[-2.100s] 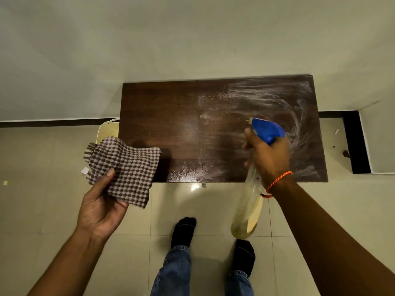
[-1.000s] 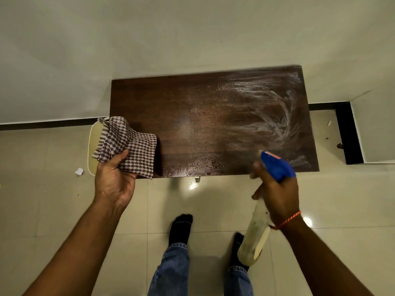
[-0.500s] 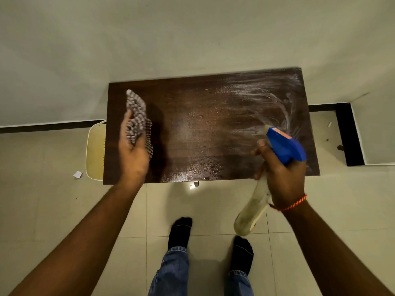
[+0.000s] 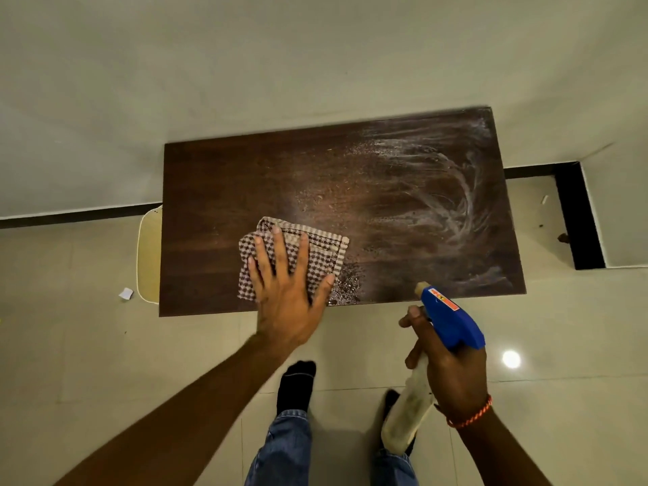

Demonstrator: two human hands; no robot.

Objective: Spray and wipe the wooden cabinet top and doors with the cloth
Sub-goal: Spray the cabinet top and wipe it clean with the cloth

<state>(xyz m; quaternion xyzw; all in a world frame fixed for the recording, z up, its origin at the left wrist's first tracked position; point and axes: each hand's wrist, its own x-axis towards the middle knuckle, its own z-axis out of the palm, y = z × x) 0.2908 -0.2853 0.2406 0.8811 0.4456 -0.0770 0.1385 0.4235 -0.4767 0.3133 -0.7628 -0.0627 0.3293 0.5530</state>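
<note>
L hand flat, fingers spread, pressing cloth on cabinet top; R hand grips spray bottle.

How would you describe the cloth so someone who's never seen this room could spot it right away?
Find the dark wooden cabinet top against the pale wall. Near its front edge, left of centre, lies the cloth under the flat left hand. It is the only fabric there, folded, with a small brown-and-white check pattern.
</note>
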